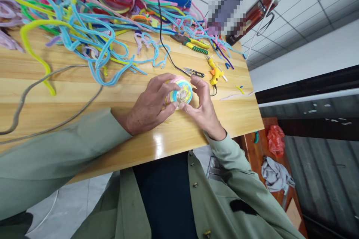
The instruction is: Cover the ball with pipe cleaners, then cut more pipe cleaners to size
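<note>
A: Biggest thing by you?
B: Your glossy light-wood table [232, 108]. Then your tangle of fuzzy pipe cleaners [66, 39], mostly light blue, yellow and lilac, loopy, far left.
A: Containers?
B: Shiny red-brown cylindrical bottle [252, 18], far right of you, contents hidden. Crumpled thin red plastic bag [276, 141] off your right side, can't see inside.
A: Your hands?
B: Left hand [153, 101] closed in a grip. Right hand [203, 101] half curled; can't tell whether it grips too.
A: Tools?
B: Beyond your hands, pliers with ribbed yellow-and-green handles [185, 41], then a yellow plastic glue gun with an orange trigger [215, 74].
A: What's in your grip?
B: Small round piece in pastel bands [183, 92], pink, yellow, light blue, shiny pale middle; can't tell if hollow. It's between your hands, above the table, left index across its face, right thumb at its lower edge.
A: Smallest?
B: Dark-handled metal snips [195, 72], just beyond.
</note>
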{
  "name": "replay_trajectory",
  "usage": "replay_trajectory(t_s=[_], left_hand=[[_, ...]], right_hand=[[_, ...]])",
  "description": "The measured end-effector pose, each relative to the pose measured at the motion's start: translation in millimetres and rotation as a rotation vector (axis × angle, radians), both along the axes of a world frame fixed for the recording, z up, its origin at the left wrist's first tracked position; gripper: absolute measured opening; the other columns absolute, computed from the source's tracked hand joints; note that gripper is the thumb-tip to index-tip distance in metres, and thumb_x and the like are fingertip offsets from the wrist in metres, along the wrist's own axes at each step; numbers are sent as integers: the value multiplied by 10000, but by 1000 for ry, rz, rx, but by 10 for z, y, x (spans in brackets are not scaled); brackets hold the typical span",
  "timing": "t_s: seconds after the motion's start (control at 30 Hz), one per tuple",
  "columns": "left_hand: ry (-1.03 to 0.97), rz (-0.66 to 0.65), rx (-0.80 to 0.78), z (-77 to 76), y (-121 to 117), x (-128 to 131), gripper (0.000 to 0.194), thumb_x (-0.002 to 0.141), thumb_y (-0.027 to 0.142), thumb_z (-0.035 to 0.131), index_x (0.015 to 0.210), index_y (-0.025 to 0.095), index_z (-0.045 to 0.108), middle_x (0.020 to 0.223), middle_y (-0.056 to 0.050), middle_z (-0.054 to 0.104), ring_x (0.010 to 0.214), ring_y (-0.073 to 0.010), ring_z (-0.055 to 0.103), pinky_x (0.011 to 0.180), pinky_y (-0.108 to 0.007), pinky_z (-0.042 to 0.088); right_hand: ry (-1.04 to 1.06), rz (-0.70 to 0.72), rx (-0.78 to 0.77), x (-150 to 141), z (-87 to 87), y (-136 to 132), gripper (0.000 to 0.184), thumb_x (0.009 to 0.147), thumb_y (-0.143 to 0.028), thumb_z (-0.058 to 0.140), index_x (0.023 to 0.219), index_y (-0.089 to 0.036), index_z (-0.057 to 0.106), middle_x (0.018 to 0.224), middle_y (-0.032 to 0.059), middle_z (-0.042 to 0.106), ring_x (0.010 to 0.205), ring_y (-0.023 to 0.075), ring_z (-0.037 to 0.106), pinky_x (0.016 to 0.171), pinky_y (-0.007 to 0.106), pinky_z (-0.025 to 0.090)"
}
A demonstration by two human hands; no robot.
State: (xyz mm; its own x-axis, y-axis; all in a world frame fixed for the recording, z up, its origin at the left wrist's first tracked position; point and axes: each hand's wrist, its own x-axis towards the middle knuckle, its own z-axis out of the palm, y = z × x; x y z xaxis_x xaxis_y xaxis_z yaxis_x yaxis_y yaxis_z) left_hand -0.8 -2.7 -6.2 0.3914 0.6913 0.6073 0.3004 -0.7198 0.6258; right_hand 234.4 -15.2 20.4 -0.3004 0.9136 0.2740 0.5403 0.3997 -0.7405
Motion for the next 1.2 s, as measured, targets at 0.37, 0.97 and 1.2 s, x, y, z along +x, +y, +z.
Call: replay_trajectory(t_s=[0.37,0.97,1.2], left_hand=[[32,13,11,6,-8,-13,415,1061,276,620,1443,316,463,1549,-136,522,1508,-311,508,1256,-568,468],[-20,13,-77,22,-21,-13,459,1031,312,645,1447,426,486,1554,-89,539,1493,-346,545,1241,-681,481],[11,12,-77,66,-28,-23,411,1064,305,576,1441,417,454,1554,-92,537,1513,-320,539,1248,-687,494]], right_hand=[[-225,-132,441,-310,28,-215,675,1041,-353,581,1640,-268,282,1687,201,396,1623,397,405,1306,749,363],[188,-104,219,-95,66,-164,449,998,-562,685,1366,-333,568,1471,108,621,1456,351,592,1233,643,508],[265,-233,45,-17,49,-245,173,1047,-428,719,990,-266,743,899,-1,738,830,186,692,825,385,595]])
